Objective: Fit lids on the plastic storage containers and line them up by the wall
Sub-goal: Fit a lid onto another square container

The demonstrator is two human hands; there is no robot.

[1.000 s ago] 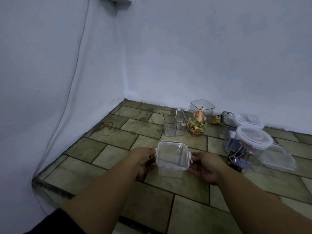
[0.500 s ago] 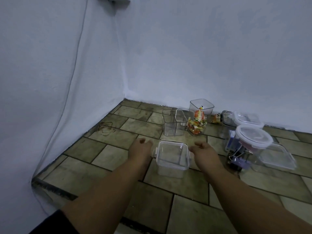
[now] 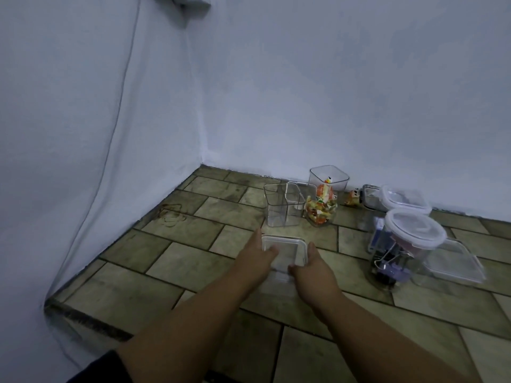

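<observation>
Since 0.5 s ago both hands have closed back in on the lidded box (image 3: pixel 284 254); they had been lifted clear on either side. Left hand (image 3: pixel 255 258) grasps the box's left side, fingers (image 3: pixel 272 250) lying over the lid. Right hand (image 3: pixel 311 269) grasps the right side, thumb at the near corner. Box sits on the tiled floor (image 3: pixel 193 261), well out from the back wall (image 3: pixel 331 106). Behind it: empty clear tub (image 3: pixel 283 205), candy tub (image 3: pixel 322 210). Toward the floor's right edge: round-lidded jar (image 3: pixel 409 239), loose lid (image 3: pixel 453 262).
</observation>
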